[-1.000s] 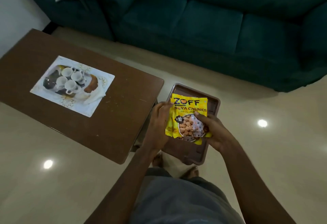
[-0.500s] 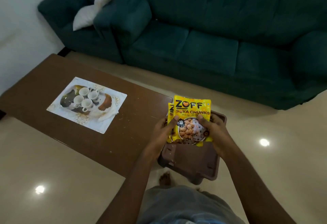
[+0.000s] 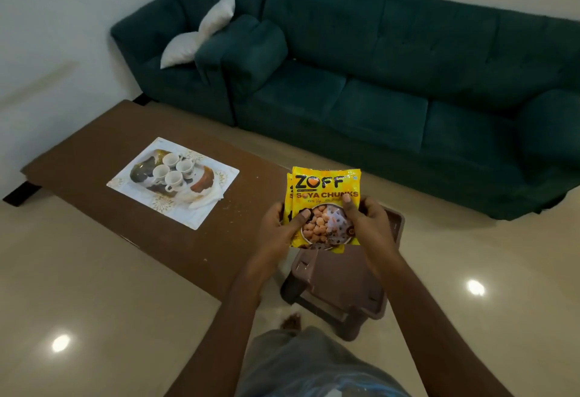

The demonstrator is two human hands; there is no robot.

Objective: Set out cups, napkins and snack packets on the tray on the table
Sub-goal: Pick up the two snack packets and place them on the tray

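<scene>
Yellow snack packets (image 3: 326, 188) printed "ZOFF SOYA CHUNKS" are stacked upright in both hands above a brown plastic stool. My left hand (image 3: 279, 227) grips their left edge with its thumb on the front. My right hand (image 3: 367, 221) grips the right side. A second packet shows just behind the front one. Left of the hands, on the brown table (image 3: 94, 142), lies a white patterned tray (image 3: 216, 189). It holds several white cups (image 3: 173, 170) and a white napkin (image 3: 205, 200) at its right corner.
The brown plastic stool (image 3: 342, 283) stands under my hands at the table's right end. A dark green sofa (image 3: 392, 82) with a white cushion (image 3: 201, 32) runs along the far wall. Glossy tiled floor surrounds the table.
Both hands have lifted the packets up off the stool. The camera has tilted up, so more of the sofa and table shows.
</scene>
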